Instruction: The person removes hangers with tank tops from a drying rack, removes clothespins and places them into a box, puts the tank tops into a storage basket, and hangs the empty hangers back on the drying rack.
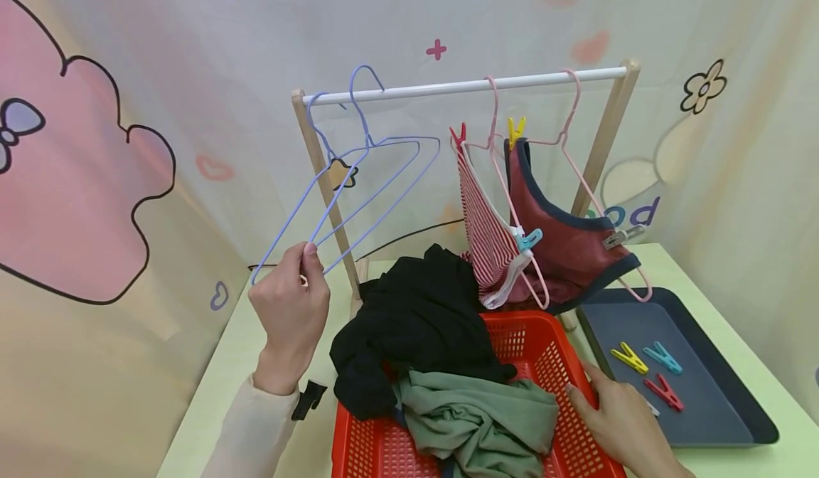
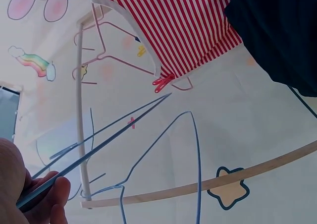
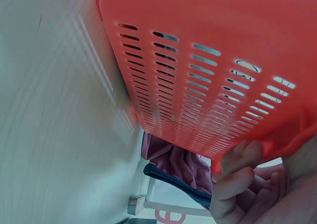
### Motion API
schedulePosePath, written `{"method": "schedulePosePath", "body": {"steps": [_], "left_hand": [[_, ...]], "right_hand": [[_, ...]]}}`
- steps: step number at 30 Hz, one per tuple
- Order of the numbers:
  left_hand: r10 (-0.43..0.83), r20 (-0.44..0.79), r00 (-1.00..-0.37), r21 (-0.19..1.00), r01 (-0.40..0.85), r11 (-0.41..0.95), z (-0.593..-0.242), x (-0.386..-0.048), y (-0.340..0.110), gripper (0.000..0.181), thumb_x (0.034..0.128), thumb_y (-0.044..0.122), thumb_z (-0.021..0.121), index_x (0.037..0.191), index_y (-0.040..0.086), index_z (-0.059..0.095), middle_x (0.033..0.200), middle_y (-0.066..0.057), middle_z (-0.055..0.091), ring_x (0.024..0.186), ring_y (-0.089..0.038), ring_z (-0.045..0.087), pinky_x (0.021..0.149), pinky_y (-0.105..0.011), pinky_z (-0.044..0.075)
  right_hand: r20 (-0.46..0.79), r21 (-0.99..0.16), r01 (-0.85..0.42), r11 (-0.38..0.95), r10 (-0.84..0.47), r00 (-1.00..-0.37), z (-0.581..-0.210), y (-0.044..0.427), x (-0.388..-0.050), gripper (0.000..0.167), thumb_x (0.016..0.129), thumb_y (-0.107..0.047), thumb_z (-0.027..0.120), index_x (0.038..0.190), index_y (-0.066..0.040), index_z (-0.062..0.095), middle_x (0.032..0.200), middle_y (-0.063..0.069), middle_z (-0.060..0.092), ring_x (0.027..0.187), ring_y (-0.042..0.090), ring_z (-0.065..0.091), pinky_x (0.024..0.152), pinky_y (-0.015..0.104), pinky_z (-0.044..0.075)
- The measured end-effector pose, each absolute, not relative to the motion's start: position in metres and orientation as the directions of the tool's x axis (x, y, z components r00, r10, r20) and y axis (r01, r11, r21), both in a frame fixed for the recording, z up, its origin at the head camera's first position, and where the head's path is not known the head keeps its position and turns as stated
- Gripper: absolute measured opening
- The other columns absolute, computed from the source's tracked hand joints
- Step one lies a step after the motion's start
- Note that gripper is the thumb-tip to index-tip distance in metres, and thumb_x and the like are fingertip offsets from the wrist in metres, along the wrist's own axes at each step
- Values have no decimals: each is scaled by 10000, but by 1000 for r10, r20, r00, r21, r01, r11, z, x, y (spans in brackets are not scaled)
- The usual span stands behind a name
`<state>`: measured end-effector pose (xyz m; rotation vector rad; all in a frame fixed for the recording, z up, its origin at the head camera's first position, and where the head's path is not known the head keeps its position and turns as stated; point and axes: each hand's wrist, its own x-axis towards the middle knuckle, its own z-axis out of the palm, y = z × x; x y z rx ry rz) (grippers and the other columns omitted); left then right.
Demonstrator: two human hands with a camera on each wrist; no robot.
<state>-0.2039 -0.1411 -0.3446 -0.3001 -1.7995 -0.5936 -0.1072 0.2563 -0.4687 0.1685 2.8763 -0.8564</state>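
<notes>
My left hand point(image 1: 291, 307) pinches the lower left corner of a blue hanger point(image 1: 367, 139) between thumb and fingers. Its hook is at the white rail, though I cannot tell whether it is hooked over. Behind it, a second blue hanger point(image 1: 331, 156) hangs near the rail's left end. In the left wrist view the held hanger point(image 2: 101, 147) slants up from the fingers. My right hand point(image 1: 617, 417) grips the right rim of a red basket point(image 1: 553, 336), thumb over the edge. Inside lies a green cloth point(image 1: 480, 414), with a black garment point(image 1: 422, 314) draped over the back.
A red-striped garment point(image 1: 486, 236) and a maroon garment point(image 1: 557, 229) with dark trim hang clipped on pink hangers from the rail point(image 1: 429, 89). At right, a dark tray point(image 1: 716, 364) holds a yellow clothespin point(image 1: 630, 358), a blue clothespin point(image 1: 663, 357) and a red clothespin point(image 1: 665, 392).
</notes>
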Motion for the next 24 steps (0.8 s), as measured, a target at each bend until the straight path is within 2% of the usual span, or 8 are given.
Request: {"method": "schedulePosePath", "body": {"steps": [10,14,20,24], "left_hand": [[-105,944,-313,245,452,858,-348,-216,-135,224,978,128,569,856,-40,652,600,-133,623,432,-265,504,417,-331,308],[-81,940,-331,229,440,868,-353,-220,-131,219,978,120,574,866,-49,658,619,-149,645,442,-272,525,412,-322,312],[-57,929,-367,223,427,876,-358,-224,-129,232,987,130,559,874,-43,664,645,-149,663,462,-281,548,407,-323,307],[-49,918,-394,233,435,870,-363,-224,-129,230,987,131,553,859,-32,652,632,-131,645,455,-258,526,408,-301,285]], "right_hand": [[-167,-538,148,830,67,-984,-470,257,-106,573,960,-286,583,1392,58,429,718,18,642,578,122,584,543,301,493],[-195,-565,175,806,76,-978,-471,257,-106,578,966,-292,576,1388,71,417,736,26,653,584,128,601,546,308,526],[-196,-583,178,793,76,-978,-472,255,-105,548,977,-285,562,1379,63,427,667,16,581,556,143,560,532,292,480],[-190,-577,177,797,79,-979,-471,255,-106,547,977,-290,562,1374,64,433,677,16,580,563,142,556,536,291,482]]}}
